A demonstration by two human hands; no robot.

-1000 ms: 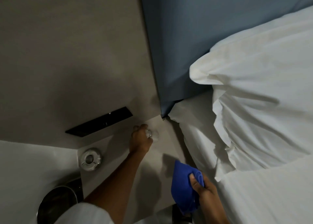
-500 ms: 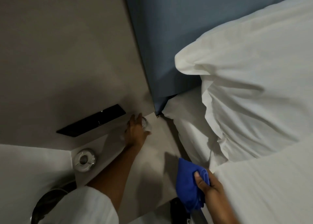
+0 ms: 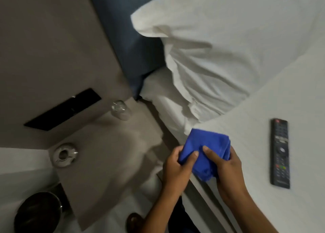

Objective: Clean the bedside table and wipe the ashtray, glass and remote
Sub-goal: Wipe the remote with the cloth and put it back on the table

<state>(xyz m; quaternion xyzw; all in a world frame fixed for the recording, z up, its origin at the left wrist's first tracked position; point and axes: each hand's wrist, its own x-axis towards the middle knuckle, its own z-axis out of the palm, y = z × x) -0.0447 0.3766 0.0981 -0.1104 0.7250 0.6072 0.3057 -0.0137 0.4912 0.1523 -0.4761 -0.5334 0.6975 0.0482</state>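
Observation:
A blue cloth [image 3: 210, 151] is bunched between both hands at the edge of the bed. My left hand [image 3: 177, 169] grips its left side and my right hand [image 3: 224, 167] grips its right side. The clear glass [image 3: 121, 110] stands upside down at the back corner of the grey bedside table [image 3: 112, 162], apart from both hands. A round glass ashtray [image 3: 64, 155] rests near the table's left edge. The black remote [image 3: 280, 152] lies on the white bed cover to the right of my hands.
White pillows [image 3: 219, 53] and a blue headboard [image 3: 126, 30] are behind the table. A black wall panel [image 3: 63, 109] sits above the table. A dark round bin [image 3: 37, 213] stands on the floor at lower left. A shoe tip [image 3: 134, 221] shows below.
My left hand has let go of the glass and come back to the cloth. Both hands now hold the cloth. The view has shifted right, bringing the remote into sight.

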